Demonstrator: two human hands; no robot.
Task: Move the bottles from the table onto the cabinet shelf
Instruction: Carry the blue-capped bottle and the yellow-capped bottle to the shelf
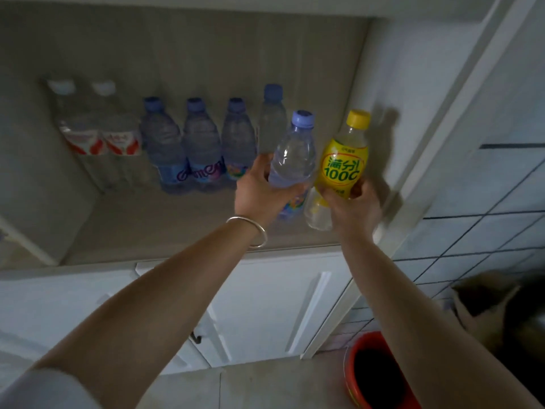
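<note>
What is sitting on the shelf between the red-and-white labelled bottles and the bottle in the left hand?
In the head view, four clear blue-capped water bottles stand in a row there, between the two red-and-white labelled bottles and the clear blue-capped bottle in the left hand.

— What are we seeing of the person here?

— Two bare forearms are showing, nothing covering them from elbow to wrist. The left hand [259, 196] is wearing a thin silver bangle [250, 231], a plain smooth ring sitting loose at the wrist.

— Any clothing?

— A pale grey-white sleeve [44, 391] is showing at the lower left corner, blurred. The right hand [354, 208] is wearing nothing, wrist bare.
</note>
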